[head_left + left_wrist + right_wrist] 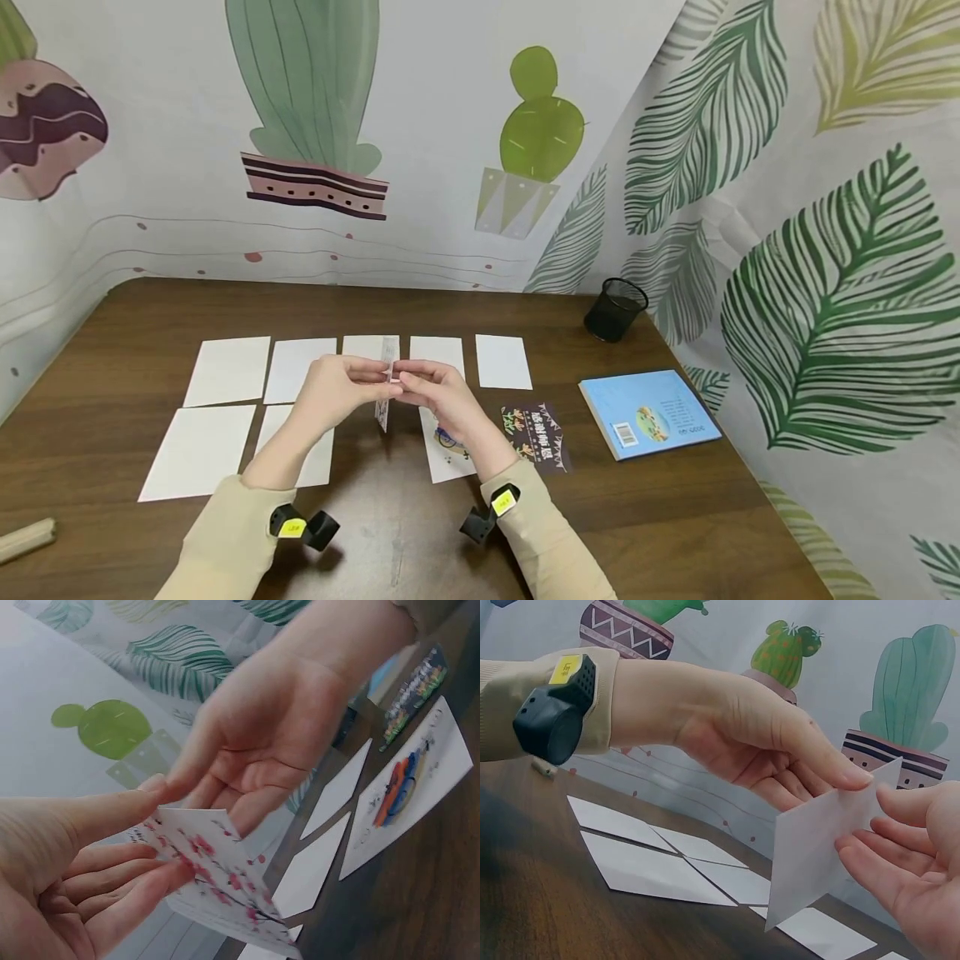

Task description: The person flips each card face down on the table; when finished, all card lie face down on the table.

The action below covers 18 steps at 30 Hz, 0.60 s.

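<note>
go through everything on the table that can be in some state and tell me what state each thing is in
Held card: lifted off the table, on edge, pinched by both hands, blossom side toward the left hand.
Left hand: pinching the card.
Right hand: pinching the card's other side.
White cards: lying flat, blank side up, in rows.
Picture card: flat, face up.
Dark card: flat, face up.
Blue book: closed, lying flat.
Mesh cup: upright; contents unclear.

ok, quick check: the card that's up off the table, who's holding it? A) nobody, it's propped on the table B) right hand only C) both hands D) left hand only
C: the left hand and the right hand both pinch the card in the air, printed side toward the left palm.
</note>
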{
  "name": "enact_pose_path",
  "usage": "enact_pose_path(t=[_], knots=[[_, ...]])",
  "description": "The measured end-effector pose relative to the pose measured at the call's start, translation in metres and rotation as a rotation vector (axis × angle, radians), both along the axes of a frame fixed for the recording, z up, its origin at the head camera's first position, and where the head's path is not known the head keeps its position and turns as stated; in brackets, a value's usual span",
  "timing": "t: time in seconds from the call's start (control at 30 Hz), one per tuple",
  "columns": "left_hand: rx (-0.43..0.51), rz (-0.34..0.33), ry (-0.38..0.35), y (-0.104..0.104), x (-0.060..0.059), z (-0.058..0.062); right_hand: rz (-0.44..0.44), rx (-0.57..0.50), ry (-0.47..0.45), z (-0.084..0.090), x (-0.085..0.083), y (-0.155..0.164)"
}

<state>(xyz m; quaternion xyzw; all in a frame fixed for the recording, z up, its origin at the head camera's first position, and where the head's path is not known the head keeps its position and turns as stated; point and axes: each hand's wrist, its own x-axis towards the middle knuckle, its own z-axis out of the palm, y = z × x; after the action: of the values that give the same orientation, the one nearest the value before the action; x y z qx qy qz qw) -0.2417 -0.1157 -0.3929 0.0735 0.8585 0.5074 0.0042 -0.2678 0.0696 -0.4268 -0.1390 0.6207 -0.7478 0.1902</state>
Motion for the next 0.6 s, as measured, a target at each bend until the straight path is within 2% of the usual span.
enact_pose_path(t=[0.17,0.23,0.4,0.6], knots=[[0.097,-0.035,-0.112,-0.009,0.000,0.004,-0.026,0.030,-0.017,-0.002,-0.001,0.000],[0.125,-0.038,-0.135,-0.012,0.000,0.006,-0.048,0.040,-0.030,-0.003,-0.002,0.001],[0.130,-0.025,-0.167,-0.021,-0.002,0.007,-0.148,0.054,-0.055,-0.010,-0.009,0.007],[0.129,-0.028,-0.210,-0.032,-0.008,-0.003,-0.257,0.104,-0.070,-0.016,-0.014,0.017]])
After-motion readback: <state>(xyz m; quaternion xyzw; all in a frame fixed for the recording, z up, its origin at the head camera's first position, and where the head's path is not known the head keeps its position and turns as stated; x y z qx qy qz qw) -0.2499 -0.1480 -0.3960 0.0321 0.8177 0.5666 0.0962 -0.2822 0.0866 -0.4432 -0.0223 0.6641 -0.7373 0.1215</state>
